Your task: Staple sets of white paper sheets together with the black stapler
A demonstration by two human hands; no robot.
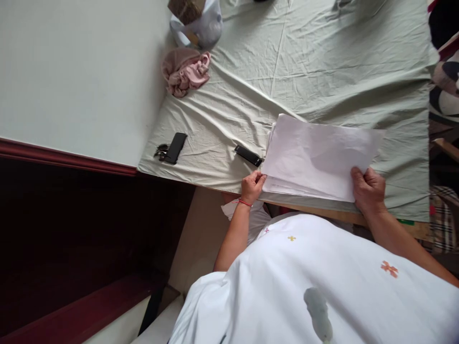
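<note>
White paper stack pinched by left hand and right hand.

Paper stack lies on the bed at its near edge; a remote just left of it, a phone farther left, crumpled cloth at far left.
</note>
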